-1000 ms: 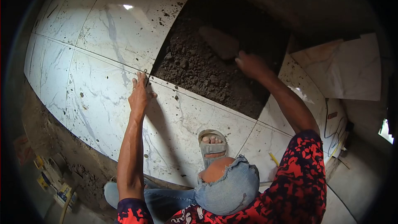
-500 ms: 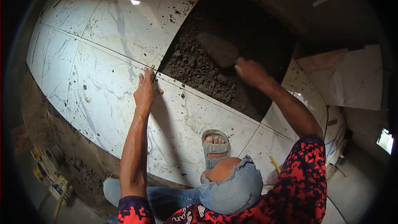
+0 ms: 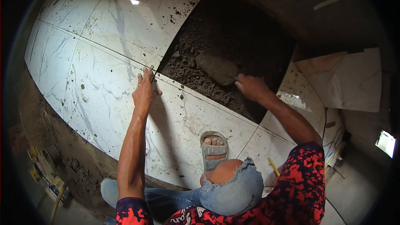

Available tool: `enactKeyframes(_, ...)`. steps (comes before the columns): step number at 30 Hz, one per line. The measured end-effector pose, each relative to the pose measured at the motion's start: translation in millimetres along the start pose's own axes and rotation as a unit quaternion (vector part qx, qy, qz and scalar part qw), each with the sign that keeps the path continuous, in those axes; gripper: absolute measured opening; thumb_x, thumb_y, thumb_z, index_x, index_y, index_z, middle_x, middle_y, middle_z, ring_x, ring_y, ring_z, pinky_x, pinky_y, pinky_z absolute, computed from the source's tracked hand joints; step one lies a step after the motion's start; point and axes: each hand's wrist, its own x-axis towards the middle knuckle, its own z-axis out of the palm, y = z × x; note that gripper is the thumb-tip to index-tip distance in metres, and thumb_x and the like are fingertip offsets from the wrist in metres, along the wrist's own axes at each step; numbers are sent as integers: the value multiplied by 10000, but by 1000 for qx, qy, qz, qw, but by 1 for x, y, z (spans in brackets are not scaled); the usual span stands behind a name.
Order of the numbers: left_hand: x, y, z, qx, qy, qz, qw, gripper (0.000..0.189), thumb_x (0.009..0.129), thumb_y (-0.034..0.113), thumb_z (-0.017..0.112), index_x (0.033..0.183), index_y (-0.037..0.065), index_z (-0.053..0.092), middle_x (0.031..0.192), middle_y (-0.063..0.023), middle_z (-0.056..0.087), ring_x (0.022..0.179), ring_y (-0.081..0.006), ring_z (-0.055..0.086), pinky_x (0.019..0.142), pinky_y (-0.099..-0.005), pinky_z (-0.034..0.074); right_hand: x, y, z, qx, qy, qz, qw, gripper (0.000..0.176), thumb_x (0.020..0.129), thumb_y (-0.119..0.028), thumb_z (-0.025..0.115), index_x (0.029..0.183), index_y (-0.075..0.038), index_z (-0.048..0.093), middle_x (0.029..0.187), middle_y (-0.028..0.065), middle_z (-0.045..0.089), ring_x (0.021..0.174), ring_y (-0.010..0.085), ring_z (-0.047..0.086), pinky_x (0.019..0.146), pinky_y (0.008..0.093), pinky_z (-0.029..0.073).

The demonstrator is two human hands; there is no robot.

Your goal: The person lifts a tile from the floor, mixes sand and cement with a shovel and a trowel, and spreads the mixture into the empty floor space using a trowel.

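Trowel point(image 3: 216, 67) sits over the middle of the dark soil bed point(image 3: 187, 63), its broad blade reaching far and left from the right hand point(image 3: 252, 87); from my remote view I can't tell whether the blade presses into the crumbs or hovers just above them. The right fingers are curled around its near end, and they hide the handle from me. I judge the tool moderately light but front-heavy, with a stiff blade that shouldn't bend much under load and isn't fragile. The handle is where I'd take hold, close behind the blade, with a firm wrap so that it can't roll; the dusty blade looks a poor grip. The soil looks loose and soft, so I'd expect it to give and crumble, with the lumps at the left dragging a little. The left hand point(image 3: 143, 93) is spread, fingers extended and gripping nothing that I can make out, resting on the near pale tile point(image 3: 104, 89) beside the seam and the bed's left corner. That tile looks stiff, smooth and brittle, perhaps slippery where grit lies on it.
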Motion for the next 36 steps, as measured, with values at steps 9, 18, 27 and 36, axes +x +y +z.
enactKeyframes(9,3,-2,3,3,0,3,1000,988,630,168,794,1437,193,225,1510,-23,223,1372,-289,245,947,-394,459,27,19,-19,115,-2,81,990,340,916,-300,450,1026,4,554,927,262,625,913,409,600,789,501,465)
enactKeyframes(18,1,0,3,-5,-4,-6,1000,994,631,162,793,1439,191,214,1515,-27,210,1374,-291,242,941,-403,464,-39,37,54,176,-65,84,979,379,916,-291,423,1077,25,556,998,274,612,965,413,588,835,483,457)
enactKeyframes(27,0,2,1,-14,6,-2,1000,969,638,139,781,1436,187,232,1510,-30,226,1365,-304,258,929,-424,466,24,87,34,32,18,124,992,320,920,-299,433,1049,-32,554,944,242,633,903,407,609,779,504,479)
enactKeyframes(36,-2,1,-4,-22,-3,3,1000,964,626,130,774,1431,177,245,1506,-54,232,1373,-284,243,936,-415,461,40,-49,-23,41,-30,12,999,277,891,-237,443,923,-22,615,874,257,638,861,417,623,756,493,494)
